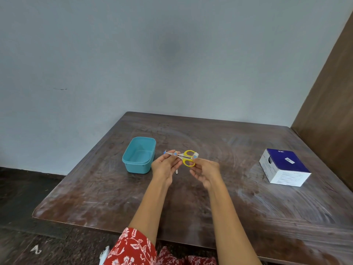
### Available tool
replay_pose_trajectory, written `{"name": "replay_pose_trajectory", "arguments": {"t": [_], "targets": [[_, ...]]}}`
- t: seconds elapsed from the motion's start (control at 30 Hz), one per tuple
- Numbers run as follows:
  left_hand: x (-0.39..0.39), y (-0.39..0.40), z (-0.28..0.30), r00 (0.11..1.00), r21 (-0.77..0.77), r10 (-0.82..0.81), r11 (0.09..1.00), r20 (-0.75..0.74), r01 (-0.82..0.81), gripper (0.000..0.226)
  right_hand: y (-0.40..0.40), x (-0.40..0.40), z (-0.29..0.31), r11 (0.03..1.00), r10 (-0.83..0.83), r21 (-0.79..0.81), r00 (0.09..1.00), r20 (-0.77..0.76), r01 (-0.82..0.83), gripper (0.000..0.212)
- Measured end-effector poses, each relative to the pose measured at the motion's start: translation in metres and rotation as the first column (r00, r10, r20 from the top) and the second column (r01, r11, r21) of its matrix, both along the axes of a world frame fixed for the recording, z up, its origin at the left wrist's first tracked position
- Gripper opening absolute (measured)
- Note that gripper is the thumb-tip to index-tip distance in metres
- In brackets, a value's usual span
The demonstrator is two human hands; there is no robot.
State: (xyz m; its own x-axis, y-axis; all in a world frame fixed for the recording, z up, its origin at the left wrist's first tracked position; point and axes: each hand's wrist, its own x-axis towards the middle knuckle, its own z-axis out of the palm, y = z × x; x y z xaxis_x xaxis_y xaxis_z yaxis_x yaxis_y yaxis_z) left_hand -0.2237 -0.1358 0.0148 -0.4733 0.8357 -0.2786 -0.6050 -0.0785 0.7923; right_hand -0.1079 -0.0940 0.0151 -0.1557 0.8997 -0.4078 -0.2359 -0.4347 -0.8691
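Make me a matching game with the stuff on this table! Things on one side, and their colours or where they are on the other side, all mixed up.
Things:
1. scissors
2. tub
3. box
4. sleeve

Clues:
A. red with white flowers
B. yellow handles, held by the left hand and the right hand
C. blue top, white sides, at the right of the table
D. teal, open, no lid, left of both hands

Pairs: 1-B, 2-D, 3-C, 4-A.
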Motion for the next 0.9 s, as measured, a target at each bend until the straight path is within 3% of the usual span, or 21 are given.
{"name": "replay_pose_trajectory", "arguments": {"t": [0.07, 0.13, 0.23, 0.3, 0.43, 0.6, 0.73, 0.8, 0.9], "targets": [[-0.002, 0.002, -0.001, 0.998, -0.006, 0.044, 0.999, -0.037, -0.044, 0.015, 0.0, 0.001, -0.002, 0.996, -0.06, 0.071, 0.993, 0.106, 0.053, 0.009], [-0.005, 0.004, 0.0, 0.994, -0.012, 0.067, 0.998, -0.088, -0.068, 0.017, 0.002, 0.004, -0.005, 0.942, -0.207, 0.327, 0.903, 0.377, 0.079, 0.022], [-0.004, 0.006, 0.001, 0.984, -0.022, 0.064, 0.997, -0.167, -0.068, 0.016, -0.004, 0.0, 0.002, 0.78, -0.316, 0.598, 0.707, 0.633, -0.187, 0.028], [-0.002, 0.007, 0.002, 0.975, -0.026, 0.045, 0.998, -0.216, -0.051, 0.015, -0.006, -0.005, 0.005, 0.7, -0.324, 0.631, 0.638, 0.698, -0.334, 0.027], [0.0, 0.008, 0.002, 0.955, -0.041, 0.003, 0.999, -0.298, -0.016, 0.016, -0.006, -0.012, -0.005, 0.638, -0.355, 0.559, 0.442, 0.824, -0.53, 0.029], [-0.002, 0.009, 0.002, 0.941, -0.042, -0.012, 0.999, -0.339, -0.002, 0.013, -0.014, -0.018, -0.016, 0.553, -0.459, 0.644, 0.451, 0.765, -0.529, 0.009], [0.0, 0.008, 0.002, 0.936, -0.048, -0.025, 0.999, -0.35, 0.009, 0.014, -0.022, -0.019, -0.021, 0.52, -0.518, 0.739, 0.529, 0.672, -0.429, 0.028], [0.0, 0.009, 0.0, 0.932, -0.056, -0.033, 0.998, -0.36, 0.013, 0.015, -0.024, -0.018, -0.017, 0.545, -0.495, 0.747, 0.574, 0.653, -0.38, 0.023], [-0.002, 0.009, 0.001, 0.926, -0.062, -0.043, 0.998, -0.374, 0.021, 0.017, -0.024, -0.02, -0.017, 0.508, -0.514, 0.775, 0.59, 0.623, -0.376, 0.017]]}}
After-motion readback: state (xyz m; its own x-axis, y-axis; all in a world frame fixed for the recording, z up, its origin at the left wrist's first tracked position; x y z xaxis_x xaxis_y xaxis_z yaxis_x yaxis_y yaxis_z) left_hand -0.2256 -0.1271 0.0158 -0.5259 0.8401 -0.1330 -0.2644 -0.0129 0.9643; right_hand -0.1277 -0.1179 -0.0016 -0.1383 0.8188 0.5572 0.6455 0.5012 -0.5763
